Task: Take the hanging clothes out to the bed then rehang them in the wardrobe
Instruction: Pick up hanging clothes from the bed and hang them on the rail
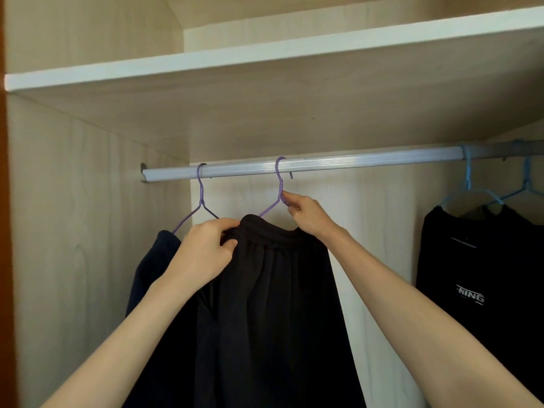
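Hanging on the wardrobe rail (pixel 323 164): we are pinching the purple hanger (pixel 279 184) neck with our right hand (pixel 306 214), left hand (pixel 206 248) clutching the black garment (pixel 279 304) waistband.

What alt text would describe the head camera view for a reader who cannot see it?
Inside a wardrobe, the right hand holds a purple hanger hooked on the rail, while the left hand grips the dark garment on it. More dark clothes hang on both sides.

Soft even daylight, sharp, edges bowed
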